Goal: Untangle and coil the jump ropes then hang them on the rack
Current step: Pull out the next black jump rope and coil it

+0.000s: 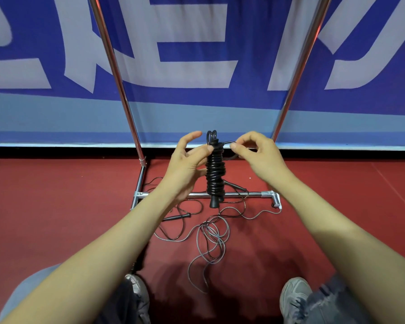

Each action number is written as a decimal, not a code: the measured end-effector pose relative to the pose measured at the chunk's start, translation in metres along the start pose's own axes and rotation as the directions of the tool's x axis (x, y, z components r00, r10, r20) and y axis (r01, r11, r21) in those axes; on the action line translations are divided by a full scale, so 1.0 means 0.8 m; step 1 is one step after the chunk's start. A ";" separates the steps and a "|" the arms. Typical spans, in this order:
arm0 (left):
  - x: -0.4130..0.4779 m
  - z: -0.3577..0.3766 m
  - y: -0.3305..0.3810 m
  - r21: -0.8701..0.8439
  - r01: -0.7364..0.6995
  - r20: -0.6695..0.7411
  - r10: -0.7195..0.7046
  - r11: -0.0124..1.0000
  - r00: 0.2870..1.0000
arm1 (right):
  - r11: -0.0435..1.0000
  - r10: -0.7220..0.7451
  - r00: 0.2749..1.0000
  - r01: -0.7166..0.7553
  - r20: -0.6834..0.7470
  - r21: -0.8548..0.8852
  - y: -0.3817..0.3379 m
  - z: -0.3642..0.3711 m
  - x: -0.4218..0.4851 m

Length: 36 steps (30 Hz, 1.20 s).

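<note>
A black jump rope [215,174] is wound into a tight upright bundle around its handles, held in the air in front of me. My left hand [187,164] grips the bundle from the left, thumb pressed near its top, index finger lifted. My right hand [255,153] pinches a loose black loop at the bundle's top right. Below on the floor lies a tangle of grey and black ropes [211,232], with one black handle [178,216] among them. The metal rack [126,99] stands behind, its base bar [243,194] crossing under the bundle.
The rack's two chrome uprights lean outward, the right one [297,73] near my right hand. A blue and white banner wall [192,66] closes off the back. My grey shoes [295,298] and knees are at the bottom edge on the red floor [56,206].
</note>
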<state>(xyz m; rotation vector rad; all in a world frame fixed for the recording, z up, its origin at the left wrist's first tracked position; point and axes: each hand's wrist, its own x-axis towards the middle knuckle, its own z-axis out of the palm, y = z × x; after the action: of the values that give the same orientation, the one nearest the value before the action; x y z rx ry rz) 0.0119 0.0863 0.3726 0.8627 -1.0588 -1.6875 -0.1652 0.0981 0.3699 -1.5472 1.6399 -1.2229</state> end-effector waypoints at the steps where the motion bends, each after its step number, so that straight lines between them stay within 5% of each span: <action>1: 0.000 -0.001 0.000 0.011 0.002 0.009 -0.002 1.000 1.000 | 0.999 0.035 0.999 -0.035 0.018 0.035 0.000 -0.001 0.001; 4: 0.002 -0.004 0.000 0.014 0.019 0.043 -0.019 1.000 0.999 | 0.936 0.157 0.980 -0.188 0.125 0.297 -0.007 -0.002 -0.002; 8: 0.000 0.002 0.000 -0.062 0.073 0.029 -0.071 0.995 0.997 | 0.849 0.145 0.963 -0.239 0.227 0.470 -0.011 0.002 -0.006; 15: -0.005 0.009 -0.013 -0.103 0.065 -0.067 -0.072 0.993 0.995 | 0.917 -0.006 0.981 -0.071 0.193 0.393 -0.019 0.013 -0.018; 22: -0.009 0.013 -0.020 0.414 -0.054 -0.118 0.113 0.909 0.987 | 0.797 0.071 0.989 -0.134 0.129 0.589 -0.023 0.030 -0.025; 28: -0.009 0.012 -0.015 0.441 -0.121 -0.065 0.166 0.889 0.984 | 0.606 0.098 0.969 -0.239 0.226 0.758 -0.025 0.027 -0.023; 36: -0.007 0.005 -0.015 0.344 -0.182 -0.130 0.238 0.921 0.963 | 0.822 -0.106 0.985 0.011 0.133 0.570 -0.028 0.017 -0.028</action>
<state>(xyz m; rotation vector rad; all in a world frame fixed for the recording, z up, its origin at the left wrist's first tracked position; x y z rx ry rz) 0.0064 0.0948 0.3637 1.0438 -1.2877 -1.2521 -0.1396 0.1189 0.3801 -1.2724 0.9943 -1.4159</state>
